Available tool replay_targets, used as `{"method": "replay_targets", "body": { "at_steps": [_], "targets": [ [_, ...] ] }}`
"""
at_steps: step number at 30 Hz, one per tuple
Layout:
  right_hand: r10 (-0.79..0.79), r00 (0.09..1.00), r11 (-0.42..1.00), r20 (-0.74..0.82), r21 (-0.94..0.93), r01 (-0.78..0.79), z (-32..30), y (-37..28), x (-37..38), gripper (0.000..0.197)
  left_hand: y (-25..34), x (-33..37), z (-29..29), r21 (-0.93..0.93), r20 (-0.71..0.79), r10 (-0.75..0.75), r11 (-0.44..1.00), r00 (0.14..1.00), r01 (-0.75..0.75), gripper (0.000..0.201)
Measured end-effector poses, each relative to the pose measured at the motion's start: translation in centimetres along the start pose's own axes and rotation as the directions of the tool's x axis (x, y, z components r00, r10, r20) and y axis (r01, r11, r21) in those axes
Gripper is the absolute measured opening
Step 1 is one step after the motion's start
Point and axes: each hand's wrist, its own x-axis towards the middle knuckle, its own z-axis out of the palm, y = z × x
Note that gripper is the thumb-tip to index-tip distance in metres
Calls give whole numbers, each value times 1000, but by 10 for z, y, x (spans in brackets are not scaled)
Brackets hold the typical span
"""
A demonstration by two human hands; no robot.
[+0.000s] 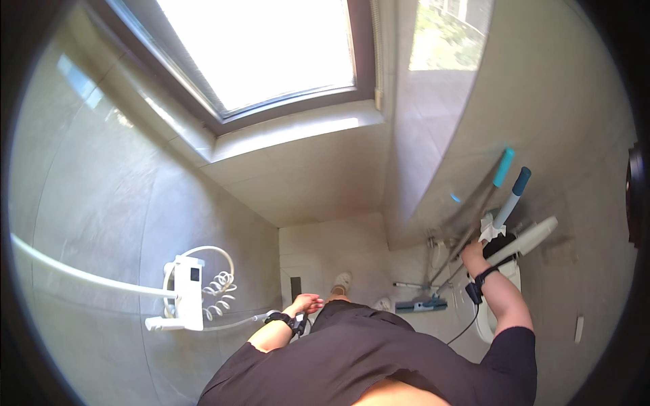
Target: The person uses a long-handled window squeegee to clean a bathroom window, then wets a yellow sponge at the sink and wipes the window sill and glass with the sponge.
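Observation:
My right hand (472,253) reaches toward the right wall beside the toilet, fingers closed on a crumpled white tissue (490,230). The tissue lies against the pale pole of a dark-blue-gripped mop (509,206); whether the fingers also touch that pole I cannot tell. A second pole with a turquoise grip (504,168) leans on the wall just beyond. Close by is the raised toilet lid (535,237), above the white toilet (485,331). Near my thigh, my left hand (309,303) hangs with its fingers loosely stretched, holding nothing.
A blue-grey floor mop head (421,306) rests on the tiles near my feet. On the left wall is a white shower unit (191,294) with a coiled hose (218,291). A floor drain (296,287) lies ahead, and a large window (264,54) is above.

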Motion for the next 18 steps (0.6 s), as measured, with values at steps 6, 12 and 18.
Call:
{"method": "replay_targets", "body": {
  "at_steps": [6,12,18],
  "targets": [
    [-432,901,899,-39,59,434,-38,-36,-53,25,36,0,18,80,99,-10,997,995,2,27],
    [-117,990,470,75,883,-11,-47,-124,-171,34,90,40,3,395,277,-34,915,960,-81,27],
    [258,780,248,570,741,-624,-7,-252,-363,34,159,112,-5,590,581,-342,802,739,-93,28]
  ]
}}
